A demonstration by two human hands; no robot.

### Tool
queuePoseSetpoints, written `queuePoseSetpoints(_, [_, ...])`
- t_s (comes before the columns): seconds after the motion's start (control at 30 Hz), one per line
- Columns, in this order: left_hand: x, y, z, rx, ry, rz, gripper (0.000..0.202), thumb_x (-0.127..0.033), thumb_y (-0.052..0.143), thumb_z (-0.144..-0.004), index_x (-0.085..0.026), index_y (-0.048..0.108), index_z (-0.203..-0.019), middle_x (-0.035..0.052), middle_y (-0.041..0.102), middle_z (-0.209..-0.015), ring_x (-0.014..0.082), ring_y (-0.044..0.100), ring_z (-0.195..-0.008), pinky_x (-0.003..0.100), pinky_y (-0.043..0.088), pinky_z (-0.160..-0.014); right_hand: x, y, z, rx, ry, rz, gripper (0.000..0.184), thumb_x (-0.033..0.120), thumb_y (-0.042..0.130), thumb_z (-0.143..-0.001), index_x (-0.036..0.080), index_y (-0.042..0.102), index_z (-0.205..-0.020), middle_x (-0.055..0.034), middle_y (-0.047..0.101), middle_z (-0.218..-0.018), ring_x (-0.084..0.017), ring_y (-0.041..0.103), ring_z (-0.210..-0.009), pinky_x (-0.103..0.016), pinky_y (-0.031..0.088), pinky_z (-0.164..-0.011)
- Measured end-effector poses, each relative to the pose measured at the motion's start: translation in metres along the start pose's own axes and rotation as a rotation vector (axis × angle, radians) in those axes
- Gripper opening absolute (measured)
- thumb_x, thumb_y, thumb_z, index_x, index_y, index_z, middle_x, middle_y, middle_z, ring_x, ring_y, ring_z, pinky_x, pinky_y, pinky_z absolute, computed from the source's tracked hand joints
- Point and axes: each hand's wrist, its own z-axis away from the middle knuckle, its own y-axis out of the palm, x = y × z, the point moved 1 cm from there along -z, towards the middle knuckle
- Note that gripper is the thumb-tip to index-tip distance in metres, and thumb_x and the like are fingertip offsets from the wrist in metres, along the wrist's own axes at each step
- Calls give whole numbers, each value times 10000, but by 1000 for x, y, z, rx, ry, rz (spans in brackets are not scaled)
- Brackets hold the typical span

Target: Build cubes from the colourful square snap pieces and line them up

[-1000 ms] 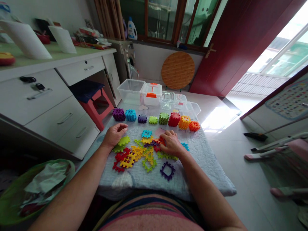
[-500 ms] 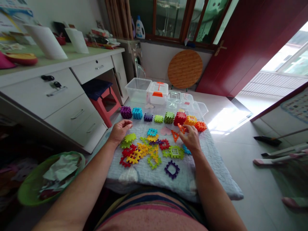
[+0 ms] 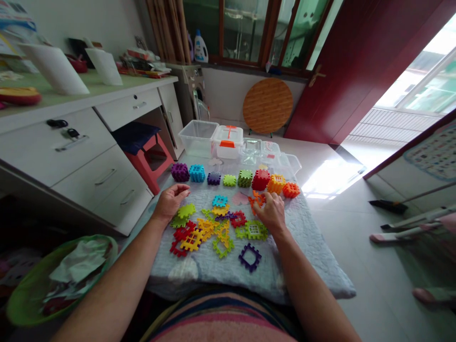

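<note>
My right hand (image 3: 272,212) is closed, its fingertips pinching an orange triangular lattice piece (image 3: 256,201) low over the cloth. Another orange triangle seems to lie against it; the fingers partly hide both. To the left, my left hand (image 3: 170,203) hovers half curled and empty, thumb a little apart from the fingers. Nearest it are lime-green notched squares (image 3: 183,213). Between the hands lie loose interlocking plastic pieces: a blue square (image 3: 220,201), red squares (image 3: 184,231), a yellow square (image 3: 193,240), a green window piece (image 3: 253,230) and a dark purple frame (image 3: 250,257).
Behind the hands runs a row of stacks sorted by colour, from a purple stack (image 3: 180,172) to an orange stack (image 3: 291,190). Clear plastic boxes (image 3: 198,137) stand at the table's far edge. A pink stool (image 3: 153,159) and green basket (image 3: 103,266) are on the left.
My right hand has come down and slightly nearer, bringing its orange triangle against the one on the cloth. My left hand keeps about the same place; the whole view has shifted a little.
</note>
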Motion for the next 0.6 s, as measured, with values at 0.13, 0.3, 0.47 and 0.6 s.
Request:
queuePoseSetpoints(0.13, [-3,0,1,0,-2,-5,333,-391,750,-655,-163,688,-890,20,676,-803,163,607,-753,279,456,-765,-2,-2,-1,13,41,78,322,369,619,-796,162,681,-1035,-125,623,-958,-284,538,-940,-386,382,-840])
queuePoseSetpoints(0.3, [-4,1,2,5,-21,-29,347,-408,755,-655,-168,691,-897,22,687,-817,167,617,-766,276,462,-764,-9,-1,0,37,-21,83,344,449,644,-799,193,667,-1027,-124,594,-974,-294,510,-938,-396,367,-807])
queuePoseSetpoints(0.47, [-3,0,2,11,-23,-53,345,-415,758,-657,-177,697,-898,22,697,-825,176,626,-770,278,471,-759,1,2,3,137,-188,94,269,459,672,-790,227,665,-924,-93,575,-956,-270,472,-928,-382,350,-799])
queuePoseSetpoints(0.6, [-4,1,2,15,-30,-52,326,-397,757,-656,-178,692,-890,23,693,-825,178,621,-777,277,467,-757,10,3,4,168,-224,87,140,352,610,-845,226,670,-828,-88,580,-929,-254,470,-914,-377,343,-805])
